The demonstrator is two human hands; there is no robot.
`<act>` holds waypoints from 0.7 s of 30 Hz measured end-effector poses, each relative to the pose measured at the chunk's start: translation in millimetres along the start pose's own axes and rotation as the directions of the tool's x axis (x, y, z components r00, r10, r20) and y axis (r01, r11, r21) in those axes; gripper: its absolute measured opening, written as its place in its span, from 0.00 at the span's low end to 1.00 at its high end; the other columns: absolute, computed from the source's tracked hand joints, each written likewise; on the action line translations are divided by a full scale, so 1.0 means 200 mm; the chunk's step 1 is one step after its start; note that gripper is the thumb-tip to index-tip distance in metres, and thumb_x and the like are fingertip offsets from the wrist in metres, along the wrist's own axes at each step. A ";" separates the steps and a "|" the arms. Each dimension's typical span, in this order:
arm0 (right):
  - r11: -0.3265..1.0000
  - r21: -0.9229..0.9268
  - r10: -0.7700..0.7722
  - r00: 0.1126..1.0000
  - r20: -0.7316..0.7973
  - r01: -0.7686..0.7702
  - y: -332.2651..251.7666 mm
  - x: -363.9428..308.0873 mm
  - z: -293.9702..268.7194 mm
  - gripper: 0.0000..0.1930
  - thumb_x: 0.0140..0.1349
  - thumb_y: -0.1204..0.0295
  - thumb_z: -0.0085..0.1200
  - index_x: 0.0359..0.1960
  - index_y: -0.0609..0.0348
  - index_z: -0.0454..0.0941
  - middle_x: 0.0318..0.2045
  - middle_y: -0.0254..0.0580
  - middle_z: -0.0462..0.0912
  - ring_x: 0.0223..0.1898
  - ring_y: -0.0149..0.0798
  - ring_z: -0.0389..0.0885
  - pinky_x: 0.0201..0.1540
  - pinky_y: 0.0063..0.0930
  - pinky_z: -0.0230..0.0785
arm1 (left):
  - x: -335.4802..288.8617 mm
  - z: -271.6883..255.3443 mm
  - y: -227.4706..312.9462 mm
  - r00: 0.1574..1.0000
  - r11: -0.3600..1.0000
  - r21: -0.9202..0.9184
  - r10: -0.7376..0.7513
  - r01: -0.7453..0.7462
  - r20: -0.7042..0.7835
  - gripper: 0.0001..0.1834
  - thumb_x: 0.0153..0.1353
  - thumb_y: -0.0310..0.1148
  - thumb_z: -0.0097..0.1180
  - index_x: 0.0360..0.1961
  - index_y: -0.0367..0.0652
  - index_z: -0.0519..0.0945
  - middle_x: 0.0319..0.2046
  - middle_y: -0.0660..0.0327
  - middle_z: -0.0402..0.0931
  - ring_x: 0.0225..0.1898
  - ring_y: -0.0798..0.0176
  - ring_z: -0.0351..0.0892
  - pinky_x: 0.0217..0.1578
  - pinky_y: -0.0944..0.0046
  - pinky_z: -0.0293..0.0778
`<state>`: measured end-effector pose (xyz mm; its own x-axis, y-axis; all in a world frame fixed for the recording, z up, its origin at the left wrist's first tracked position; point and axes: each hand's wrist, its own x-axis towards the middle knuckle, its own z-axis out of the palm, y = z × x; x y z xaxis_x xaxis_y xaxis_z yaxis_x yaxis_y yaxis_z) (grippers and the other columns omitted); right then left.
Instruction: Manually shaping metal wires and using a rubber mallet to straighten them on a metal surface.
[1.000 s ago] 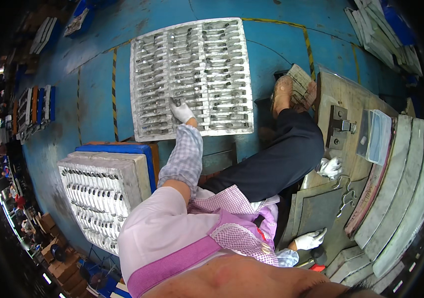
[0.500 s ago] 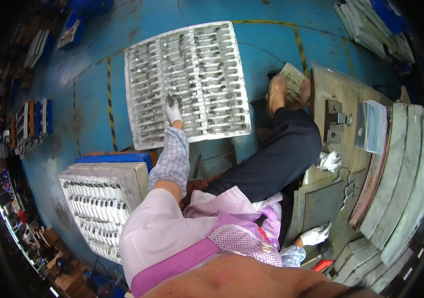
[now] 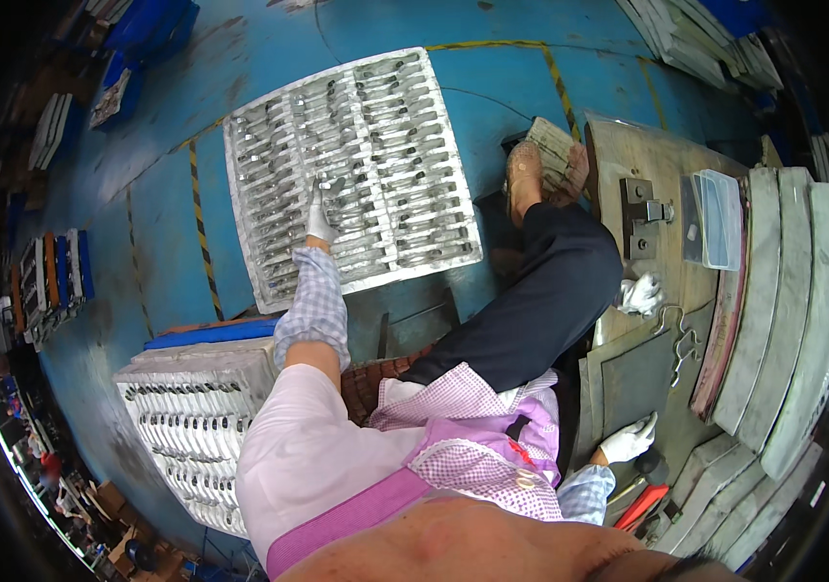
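My left hand [image 3: 319, 218], in a white glove with greyed fingertips, reaches over the middle of a white foam tray [image 3: 236, 209]. Rows of small, slender metal parts [image 3: 419, 160] fill the tray's slots. My fingers are closed at a shiny small metal part [image 3: 334, 183], though its full shape is hard to make out. Off to the right, my gloved right hand [image 3: 630, 441] is low over the bench beside a dark grey flat sheet [image 3: 635, 385]. Its fingers are stretched out, with nothing visible in them. A dark round knob [image 3: 651, 466] is close to that hand.
A second foam tray [image 3: 191, 354] of metal parts stands at lower left. On the wooden bench [image 3: 618, 155] are a metal fixture [image 3: 639, 218], a clear plastic box [image 3: 718, 218], a crumpled white glove [image 3: 640, 294], a bent wire hook [image 3: 683, 349] and a red-handled tool [image 3: 642, 506]. Grey foam slabs [image 3: 791, 291] line its right side.
My left hand has shifted slightly within the tray, and a shiny part now shows at its fingertips. My right hand stays by the grey sheet. The whole view has shifted a little.
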<state>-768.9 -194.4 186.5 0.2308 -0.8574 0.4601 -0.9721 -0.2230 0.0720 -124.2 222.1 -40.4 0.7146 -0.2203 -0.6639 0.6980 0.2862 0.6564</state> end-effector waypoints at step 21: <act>1.000 0.001 0.023 1.000 -0.002 -0.023 0.00 -0.01 0.01 0.16 0.72 0.65 0.46 0.57 0.44 0.78 0.48 0.50 0.80 0.45 0.50 0.78 0.49 0.43 0.70 | 0.31 -0.04 -0.04 0.936 0.955 0.137 0.287 -0.263 -0.204 0.31 0.61 0.54 0.60 0.61 0.50 0.75 0.54 0.59 0.79 0.49 0.57 0.77 0.52 0.53 0.71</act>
<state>-770.0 -192.8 183.9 0.2080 -0.8612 0.4637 -0.9772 -0.2037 0.0601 -85.8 214.0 -90.9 0.8598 0.0659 -0.5064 0.4853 0.2036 0.8503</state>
